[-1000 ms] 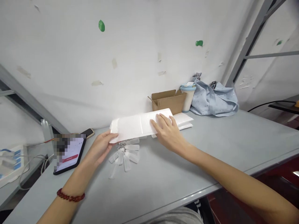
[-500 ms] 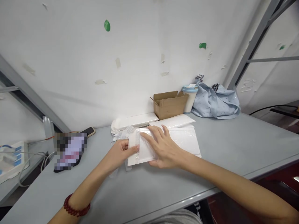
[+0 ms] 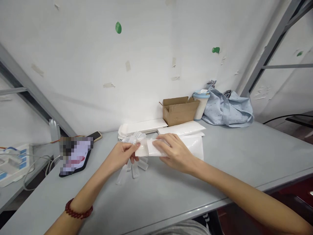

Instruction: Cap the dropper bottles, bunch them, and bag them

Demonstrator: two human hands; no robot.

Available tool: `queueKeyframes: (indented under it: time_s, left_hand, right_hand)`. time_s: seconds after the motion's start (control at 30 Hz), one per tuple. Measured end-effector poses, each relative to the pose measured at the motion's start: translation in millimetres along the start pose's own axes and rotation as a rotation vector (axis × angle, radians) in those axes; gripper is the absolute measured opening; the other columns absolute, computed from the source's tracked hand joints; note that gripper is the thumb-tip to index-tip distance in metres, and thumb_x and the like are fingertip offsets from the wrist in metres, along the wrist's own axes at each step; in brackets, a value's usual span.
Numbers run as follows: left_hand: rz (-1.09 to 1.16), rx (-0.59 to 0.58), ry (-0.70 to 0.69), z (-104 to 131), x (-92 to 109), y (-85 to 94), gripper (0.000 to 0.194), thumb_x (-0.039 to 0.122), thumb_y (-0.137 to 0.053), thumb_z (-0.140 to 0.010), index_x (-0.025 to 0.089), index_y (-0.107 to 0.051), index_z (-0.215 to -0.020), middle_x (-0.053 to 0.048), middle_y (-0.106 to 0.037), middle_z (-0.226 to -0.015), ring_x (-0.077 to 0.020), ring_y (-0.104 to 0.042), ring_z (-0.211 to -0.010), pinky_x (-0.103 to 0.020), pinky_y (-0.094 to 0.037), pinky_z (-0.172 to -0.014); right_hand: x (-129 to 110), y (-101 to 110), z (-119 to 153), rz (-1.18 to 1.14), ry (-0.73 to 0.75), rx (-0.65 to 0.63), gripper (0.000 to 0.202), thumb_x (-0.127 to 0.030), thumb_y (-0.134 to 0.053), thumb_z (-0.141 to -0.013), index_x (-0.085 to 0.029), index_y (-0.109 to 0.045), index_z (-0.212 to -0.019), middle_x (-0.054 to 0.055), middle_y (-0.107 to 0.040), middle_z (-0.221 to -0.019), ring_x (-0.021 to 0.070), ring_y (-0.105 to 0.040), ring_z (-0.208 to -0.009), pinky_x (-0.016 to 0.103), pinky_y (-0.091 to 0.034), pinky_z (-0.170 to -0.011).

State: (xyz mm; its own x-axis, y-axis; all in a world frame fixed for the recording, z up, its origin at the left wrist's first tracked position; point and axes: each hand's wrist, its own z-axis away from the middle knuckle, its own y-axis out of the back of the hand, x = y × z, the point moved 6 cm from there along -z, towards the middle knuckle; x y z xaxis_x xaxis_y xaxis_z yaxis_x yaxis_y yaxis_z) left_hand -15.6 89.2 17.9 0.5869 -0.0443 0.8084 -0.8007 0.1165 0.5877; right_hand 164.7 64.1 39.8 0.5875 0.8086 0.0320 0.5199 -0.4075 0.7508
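Note:
A white bubble mailer (image 3: 155,150) is raised slightly over the desk between both hands. My left hand (image 3: 123,154) pinches the flap end, thumb on top. Wrapped over the mailer's body, my right hand (image 3: 175,152) grips it with bent fingers and covers much of it. Under and around the left hand lie several translucent plastic strips (image 3: 136,171), fanned out. Another white mailer (image 3: 196,147) rests flat on the desk behind the right hand.
Further white mailers (image 3: 182,129) and a white stack (image 3: 144,126) lie toward the wall. Behind them stand an open cardboard box (image 3: 181,113), a lidded cup (image 3: 200,106) and a blue fabric bag (image 3: 230,109). Left are a phone (image 3: 75,156) and a power strip (image 3: 17,160).
The held mailer has tilted, so its face looks narrower. My right hand has closed more around it. More of the plastic strips now show below my left hand.

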Motion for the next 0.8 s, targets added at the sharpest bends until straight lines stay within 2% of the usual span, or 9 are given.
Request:
queueKeyframes:
  time_s: [0.13, 0.2, 0.3, 0.37, 0.47, 0.57, 0.67, 0.8]
  left_hand:
    - [-0.235, 0.345, -0.094, -3.4, -3.4, 32.5, 0.036, 0.048, -0.047, -0.078, 0.019, -0.064, -0.064, -0.003, -0.069, -0.064, -0.0184, -0.060, -0.059, -0.027, -0.042, -0.056]
    - [-0.404, 0.443, -0.146, -5.3, -6.3, 40.9, 0.030, 0.043, -0.048, -0.077, 0.020, -0.065, -0.070, -0.003, -0.070, -0.070, -0.0211, -0.062, -0.067, -0.029, -0.043, -0.061]
    - [-0.519, 0.448, -0.178, -11.8, -15.8, 41.1, 0.026, 0.038, -0.048, -0.076, 0.018, -0.065, -0.081, -0.005, -0.070, -0.081, -0.0224, -0.062, -0.072, -0.031, -0.044, -0.065]
    - [-0.526, 0.430, -0.203, -16.1, -21.7, 37.4, 0.031, 0.036, -0.048, -0.076, 0.018, -0.063, -0.096, -0.007, -0.069, -0.094, -0.0230, -0.061, -0.078, -0.032, -0.046, -0.067]
    - [-0.501, 0.346, -0.270, -21.9, -27.9, 27.1, 0.042, 0.032, -0.045, -0.078, 0.019, -0.055, -0.117, -0.008, -0.065, -0.108, -0.0236, -0.059, -0.085, -0.033, -0.047, -0.068]
    - [-0.471, 0.262, -0.329, -25.1, -30.6, 17.4, 0.046, 0.030, -0.040, -0.082, 0.021, -0.051, -0.125, -0.008, -0.062, -0.115, -0.0230, -0.058, -0.087, -0.033, -0.047, -0.070]
    - [-0.444, 0.250, -0.337, -26.2, -31.5, 13.4, 0.047, 0.029, -0.041, -0.082, 0.022, -0.050, -0.127, -0.008, -0.061, -0.112, -0.0215, -0.057, -0.084, -0.033, -0.046, -0.072]
    - [-0.405, 0.286, -0.304, -26.4, -30.9, 14.9, 0.048, 0.028, -0.046, -0.078, 0.022, -0.052, -0.125, -0.005, -0.061, -0.095, -0.0180, -0.055, -0.073, -0.029, -0.046, -0.067]
  right_hand:
    - [9.8, -1.3, -0.3, -0.030, -0.067, -0.061, 0.031, -0.012, -0.058, -0.074, -0.014, -0.053, -0.105, 0.015, -0.055, -0.107, 0.0251, -0.050, -0.095, 0.038, -0.044, -0.078]
    - [11.5, -2.0, -0.2, -0.054, -0.090, -0.095, 0.030, -0.015, -0.060, -0.074, -0.014, -0.054, -0.104, 0.014, -0.056, -0.106, 0.0244, -0.051, -0.094, 0.037, -0.045, -0.076]
    - [9.7, -2.8, -0.5, -0.068, -0.107, -0.142, 0.030, -0.017, -0.061, -0.075, -0.013, -0.054, -0.103, 0.013, -0.057, -0.105, 0.0238, -0.051, -0.093, 0.036, -0.045, -0.077]
    - [8.2, -4.7, -0.4, -0.067, -0.125, -0.201, 0.030, -0.019, -0.062, -0.075, -0.014, -0.055, -0.103, 0.013, -0.056, -0.104, 0.0237, -0.051, -0.092, 0.036, -0.045, -0.077]
    - [6.5, -8.9, 0.5, -0.074, -0.153, -0.312, 0.027, -0.022, -0.061, -0.076, -0.014, -0.056, -0.101, 0.011, -0.056, -0.100, 0.0225, -0.052, -0.088, 0.035, -0.045, -0.074]
    - [4.8, -9.8, 0.5, -0.101, -0.158, -0.356, 0.026, -0.023, -0.059, -0.077, -0.014, -0.056, -0.101, 0.011, -0.055, -0.098, 0.0216, -0.052, -0.088, 0.034, -0.045, -0.075]
    - [3.6, -8.7, 0.1, -0.114, -0.154, -0.351, 0.027, -0.024, -0.059, -0.078, -0.014, -0.055, -0.103, 0.011, -0.055, -0.100, 0.0218, -0.052, -0.091, 0.034, -0.044, -0.076]
    - [3.9, -9.5, 0.9, -0.110, -0.170, -0.361, 0.027, -0.026, -0.060, -0.077, -0.014, -0.055, -0.101, 0.010, -0.054, -0.099, 0.0222, -0.051, -0.088, 0.035, -0.044, -0.075]
